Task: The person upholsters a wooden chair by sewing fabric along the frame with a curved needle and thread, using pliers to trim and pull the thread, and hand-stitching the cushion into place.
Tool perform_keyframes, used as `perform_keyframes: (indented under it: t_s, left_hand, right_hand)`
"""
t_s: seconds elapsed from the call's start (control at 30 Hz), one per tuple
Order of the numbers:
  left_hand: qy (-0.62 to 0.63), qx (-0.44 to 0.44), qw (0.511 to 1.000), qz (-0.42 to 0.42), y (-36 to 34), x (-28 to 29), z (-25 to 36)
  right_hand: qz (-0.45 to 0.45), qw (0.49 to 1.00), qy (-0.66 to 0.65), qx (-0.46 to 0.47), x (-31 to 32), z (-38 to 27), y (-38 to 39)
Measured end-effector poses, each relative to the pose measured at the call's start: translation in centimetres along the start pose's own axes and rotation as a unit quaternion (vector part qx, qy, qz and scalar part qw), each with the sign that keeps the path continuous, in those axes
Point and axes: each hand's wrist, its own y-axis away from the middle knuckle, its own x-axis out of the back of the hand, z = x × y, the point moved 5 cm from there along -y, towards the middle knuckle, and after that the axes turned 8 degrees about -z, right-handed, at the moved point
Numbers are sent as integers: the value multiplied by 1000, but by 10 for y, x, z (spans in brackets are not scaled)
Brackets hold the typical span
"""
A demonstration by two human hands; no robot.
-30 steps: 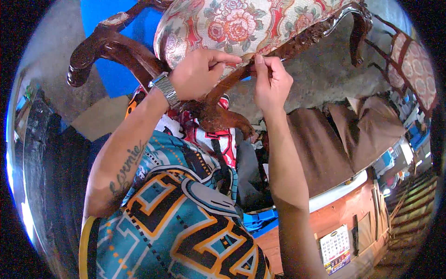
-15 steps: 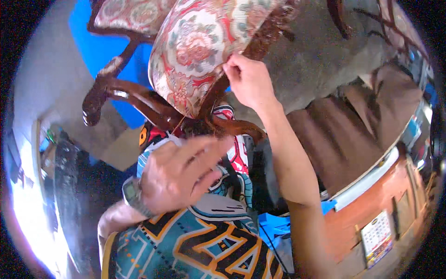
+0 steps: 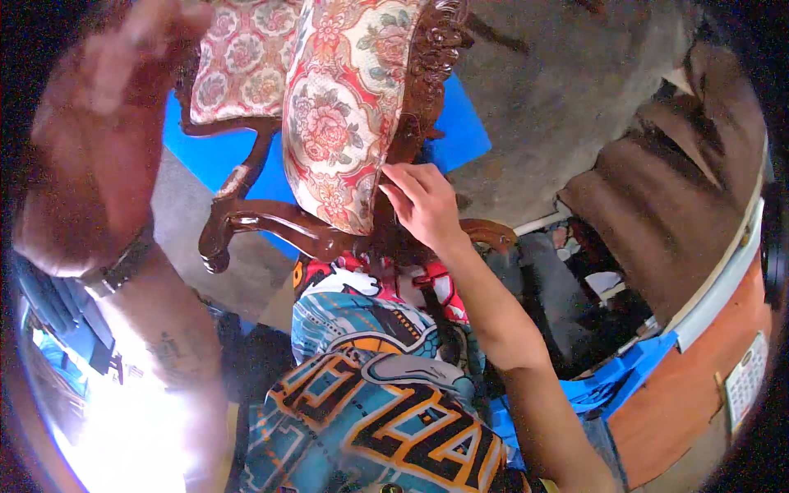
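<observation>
A carved dark-brown wooden chair stands before me, with a padded panel of cream and red floral upholstery fabric. My right hand is closed, thumb and fingertips pinched at the panel's right edge, beside the carved frame. Whether a thread or small tool is also between those fingers cannot be made out. Large and close at the upper left, my left hand is raised, a watch on its wrist. Motion smears its fingers, so what they hold, if anything, does not show.
A second floral panel belongs to the chair's left part. Under the chair lies a blue sheet on the grey floor. Brown cloth drapes over a surface on the right, above an orange panel. Blue plastic hangs near my right forearm.
My left hand has swung from in front of my lap up to the far left. The right hand stays pinched at the panel edge. My view has shifted, showing the chair lower.
</observation>
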Motion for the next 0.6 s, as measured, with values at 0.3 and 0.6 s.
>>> perform_keyframes:
  t_s: [0.3, 0.6]
  left_hand:
    - [542, -26, 820, -184, -15, -8, 23]
    - [610, -118, 762, -184, -1, -10, 28]
  right_hand:
    - [16, 994, 96, 50, -6, -2, -24]
    - [-85, 975, 170, 116, -15, -8, -27]
